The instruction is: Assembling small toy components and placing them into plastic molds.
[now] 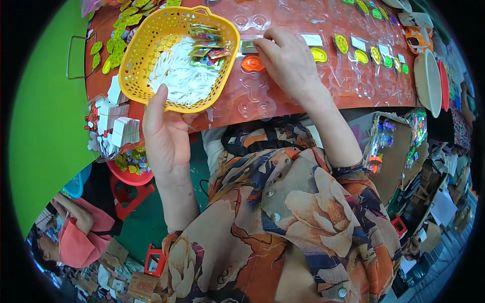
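My left hand (164,134) grips the near rim of a yellow perforated basket (146,50), thumb up along its edge. The basket is tilted and holds a heap of small white pieces (179,76) and a few colourful printed cards (204,48). My right hand (288,60) rests palm down on clear plastic blister trays (252,96) on the red table, fingertips on a small grey card (247,47). An orange round piece (251,64) sits in a tray pocket just below those fingers.
Yellow and green pieces in blister pockets (361,53) run along the table to the right. Stacks of white cards (118,129) and a red bowl (132,174) sit at the left edge. Plates (429,81) stand at far right. Another person in pink (76,237) sits below left.
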`<action>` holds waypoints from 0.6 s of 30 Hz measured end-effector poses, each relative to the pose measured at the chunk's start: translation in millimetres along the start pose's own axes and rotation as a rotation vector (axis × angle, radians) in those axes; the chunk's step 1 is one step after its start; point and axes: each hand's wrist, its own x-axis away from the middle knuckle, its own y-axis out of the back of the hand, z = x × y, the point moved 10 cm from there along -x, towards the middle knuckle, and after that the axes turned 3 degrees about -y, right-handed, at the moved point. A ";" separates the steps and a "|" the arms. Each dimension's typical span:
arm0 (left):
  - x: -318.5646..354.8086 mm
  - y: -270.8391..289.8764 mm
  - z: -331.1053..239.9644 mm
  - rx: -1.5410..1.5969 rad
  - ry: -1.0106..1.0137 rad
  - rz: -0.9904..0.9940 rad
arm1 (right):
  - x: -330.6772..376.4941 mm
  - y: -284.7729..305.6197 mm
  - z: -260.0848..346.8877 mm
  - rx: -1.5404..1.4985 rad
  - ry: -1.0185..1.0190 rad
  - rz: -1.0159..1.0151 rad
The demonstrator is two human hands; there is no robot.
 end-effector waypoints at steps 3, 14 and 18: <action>2.1 -6.8 2.9 -0.012 0.001 -0.019 | 3.0 -2.5 9.9 0.067 0.079 -0.020; 11.0 -40.4 34.0 -0.117 0.014 0.098 | -10.0 50.7 22.8 -0.164 -0.075 0.020; 20.1 -67.1 44.2 -0.155 0.052 0.179 | 1.1 44.7 17.5 0.164 -0.090 0.114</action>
